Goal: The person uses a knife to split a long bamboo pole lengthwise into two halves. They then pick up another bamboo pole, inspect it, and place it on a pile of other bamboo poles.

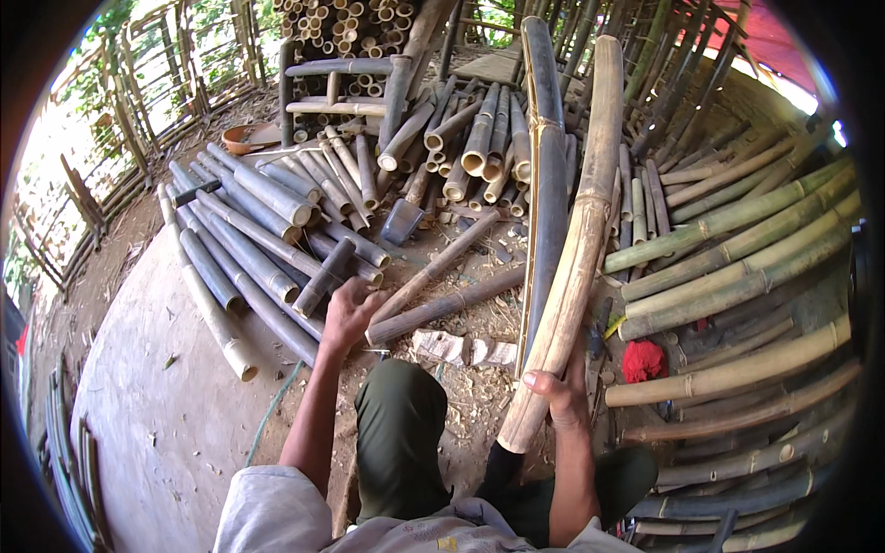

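Grey cloth nearest: a shirt (272, 507) cut off below, with faint marks and a yellow patch on the front, too small to read. Just beyond, dark green trousers (401, 433), one knee raised. Clamped in the right hand (562, 398), thumb across the front and other fingers mostly hidden behind, a thick pale bamboo pole (581, 240), slanting up and rightward over littered earth (466, 405), well past the right edge of the pale slab (175, 396). At the pole's lower end, a dark shape (502, 465), hard to make out. Close behind, partly covered, a long dark bamboo piece (546, 166), split along the left edge; impossible to tell whether touching the pole. Near a dark cylinder (324, 278) beyond the slab's right edge, the left hand (350, 315), fingers bent and apart; contact with the cylinder impossible to tell. Ahead of the knee, pale wood chunks (441, 347); well to the right, a crumpled red cloth (643, 361). Across the slab's upper edge, cut dark poles (267, 198). Farther, a clear container (403, 223), contents hard to make out. Farthest, stacked bamboo (359, 37), cut off above.
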{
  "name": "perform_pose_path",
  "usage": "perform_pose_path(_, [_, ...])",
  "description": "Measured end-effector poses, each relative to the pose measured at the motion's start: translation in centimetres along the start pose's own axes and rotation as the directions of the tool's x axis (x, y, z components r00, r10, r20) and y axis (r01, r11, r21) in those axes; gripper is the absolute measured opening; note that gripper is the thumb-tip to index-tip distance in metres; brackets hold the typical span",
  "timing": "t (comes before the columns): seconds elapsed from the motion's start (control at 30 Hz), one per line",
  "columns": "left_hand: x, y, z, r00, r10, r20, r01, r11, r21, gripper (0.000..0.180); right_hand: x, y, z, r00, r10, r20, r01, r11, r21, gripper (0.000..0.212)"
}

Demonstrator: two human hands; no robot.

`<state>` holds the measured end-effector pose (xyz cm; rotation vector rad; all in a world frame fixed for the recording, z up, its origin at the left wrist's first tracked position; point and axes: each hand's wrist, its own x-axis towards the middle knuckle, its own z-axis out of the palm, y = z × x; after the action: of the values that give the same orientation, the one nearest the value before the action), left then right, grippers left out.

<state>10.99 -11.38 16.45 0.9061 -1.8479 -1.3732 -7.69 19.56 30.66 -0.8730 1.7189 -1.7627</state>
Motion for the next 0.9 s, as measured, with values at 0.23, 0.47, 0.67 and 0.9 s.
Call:
perform_pose_path(0.23, [5.3,-13.6,4.6,0.983,0.175,-0.052,-0.119,0.831,0.543,0.051,9.7,1.7,4.2,0.991,-0.101,0.084,0.098,0.994,0.039,0.097])
perform_pose_path(0.47, [14.6,-20.2,2.9,0.952,0.189,0.243,-0.308,0.568,0.763,0.067,24.6,6.3,14.4,0.975,-0.009,0.221,-0.026,0.988,0.152,0.089])
perform_pose_path(0.67, [15.4,-22.0,2.4,0.969,0.121,0.216,-0.239,0.686,0.687,0.065,39.6,17.7,22.1,0.984,-0.07,0.165,0.043,0.986,0.163,0.073])
perform_pose_path(0.9, [16.3,-22.4,2.5,0.973,0.118,0.201,-0.221,0.734,0.642,0.061,60.6,24.9,27.7,1.0,-0.008,-0.021,0.007,0.999,-0.05,0.088])
